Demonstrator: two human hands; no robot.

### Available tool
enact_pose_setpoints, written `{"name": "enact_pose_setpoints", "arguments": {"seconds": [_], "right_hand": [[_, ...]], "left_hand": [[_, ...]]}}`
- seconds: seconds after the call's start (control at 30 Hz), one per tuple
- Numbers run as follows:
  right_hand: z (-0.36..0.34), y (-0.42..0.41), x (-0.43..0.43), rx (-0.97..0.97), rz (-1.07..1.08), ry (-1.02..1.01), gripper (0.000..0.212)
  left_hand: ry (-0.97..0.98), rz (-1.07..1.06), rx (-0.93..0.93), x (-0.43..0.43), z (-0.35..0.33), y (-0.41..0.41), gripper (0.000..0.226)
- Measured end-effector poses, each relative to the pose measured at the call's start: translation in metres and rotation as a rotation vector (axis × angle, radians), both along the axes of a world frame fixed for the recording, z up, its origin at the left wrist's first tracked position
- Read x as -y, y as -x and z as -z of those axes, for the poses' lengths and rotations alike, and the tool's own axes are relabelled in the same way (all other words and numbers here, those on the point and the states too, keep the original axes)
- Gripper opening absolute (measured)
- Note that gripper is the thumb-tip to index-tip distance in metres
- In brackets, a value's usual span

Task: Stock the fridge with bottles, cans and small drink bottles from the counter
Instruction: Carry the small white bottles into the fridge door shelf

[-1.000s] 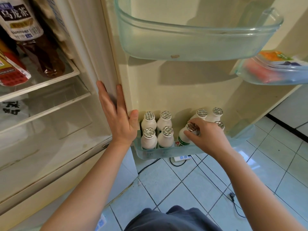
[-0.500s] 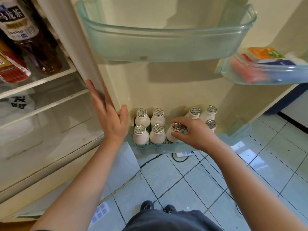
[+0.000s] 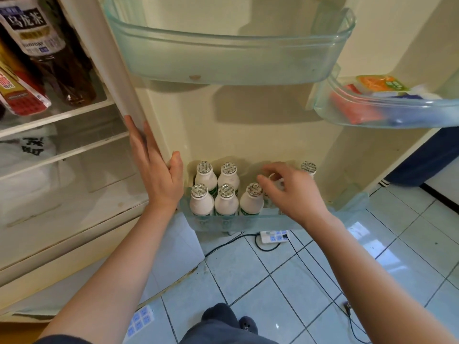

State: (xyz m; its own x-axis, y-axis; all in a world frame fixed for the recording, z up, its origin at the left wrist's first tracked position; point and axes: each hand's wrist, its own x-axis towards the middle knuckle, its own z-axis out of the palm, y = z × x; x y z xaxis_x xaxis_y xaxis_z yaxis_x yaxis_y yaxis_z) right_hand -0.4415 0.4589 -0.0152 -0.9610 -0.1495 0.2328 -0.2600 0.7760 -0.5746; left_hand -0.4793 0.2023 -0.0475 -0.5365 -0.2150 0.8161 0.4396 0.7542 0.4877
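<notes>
release of the third small drink bottle (image 3: 250, 202) is complete. half a second ago the right hand (image 3: 295, 192) pinched its cap. the bottle now stands upright in the front row of the lower door bin (image 3: 248, 220), just beside its neighbour. the right hand has shifted right, fingers spread and blurred, over a further bottle (image 3: 274, 181); contact with it cannot be told. the left hand (image 3: 159, 180) lies flat against the door edge (image 3: 124, 95), fingers straight, thumb hooked inside, as before.

judgement: one more bottle is stocked, and the row fills from left to right.

the right end of the bin appears free, though the hand partly hides it. the bin's front wall is low. the upper door bin (image 3: 223, 63) sits well above the caps, so a straight lift looks unobstructed.
</notes>
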Motion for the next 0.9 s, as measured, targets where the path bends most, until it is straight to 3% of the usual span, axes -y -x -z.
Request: {"name": "enact_pose_setpoints", "arguments": {"seconds": [0.07, 0.23, 0.33, 0.4, 0.47, 0.9], "right_hand": [[-0.005, 0.007, -0.008, -0.073, 0.053, -0.035, 0.031], [-0.011, 0.032, -0.013, -0.023, 0.098, -0.369, 0.036], [-0.013, 0.040, -0.009, 0.094, 0.140, -0.526, 0.034], [-0.013, 0.043, -0.008, 0.161, 0.129, -0.577, 0.022], [-0.013, 0.044, -0.008, 0.175, 0.123, -0.579, 0.016], [-0.020, 0.054, 0.012, 0.249, -0.213, -0.329, 0.033]], "left_hand": [[-0.013, -0.006, 0.006, 0.000, 0.000, 0.000, 0.061], [-0.027, -0.013, 0.007, -0.002, 0.000, -0.001, 0.060], [-0.015, -0.031, 0.001, -0.002, 0.000, -0.001, 0.060], [-0.003, -0.041, -0.009, -0.001, 0.000, -0.001, 0.060], [0.008, -0.040, -0.019, -0.001, 0.001, 0.000, 0.061], [0.038, -0.055, -0.023, -0.001, 0.001, 0.001, 0.065]]}}
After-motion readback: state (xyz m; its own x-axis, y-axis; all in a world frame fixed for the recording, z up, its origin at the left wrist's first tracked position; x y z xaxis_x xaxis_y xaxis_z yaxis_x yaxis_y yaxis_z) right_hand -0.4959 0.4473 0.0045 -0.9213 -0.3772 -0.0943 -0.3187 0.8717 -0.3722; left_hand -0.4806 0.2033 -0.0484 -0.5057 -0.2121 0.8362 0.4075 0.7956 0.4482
